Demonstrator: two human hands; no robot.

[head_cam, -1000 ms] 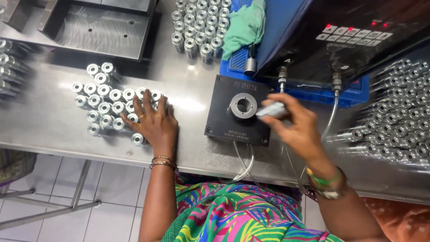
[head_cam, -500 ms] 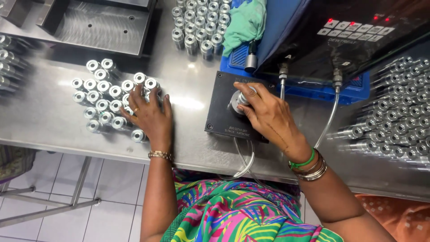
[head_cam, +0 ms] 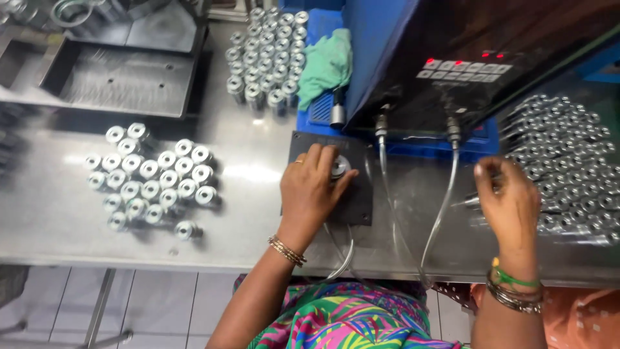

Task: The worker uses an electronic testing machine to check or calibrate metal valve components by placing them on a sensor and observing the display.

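Left hand [head_cam: 314,187] is clamped over a small metal fitting [head_cam: 338,169] seated in the black fixture block [head_cam: 359,201], fingers curled round its top. Right hand [head_cam: 510,197] reaches into the pile of finished fittings [head_cam: 568,161], fingers bent; whether it grips one I cannot tell through the blur. These parts look solid, stiff and smooth, probably slick, so pinch them by the sides. Clear hoses [head_cam: 445,194] trail across the tabletop [head_cam: 51,220] between the hands; loose fittings [head_cam: 152,181] cluster left.
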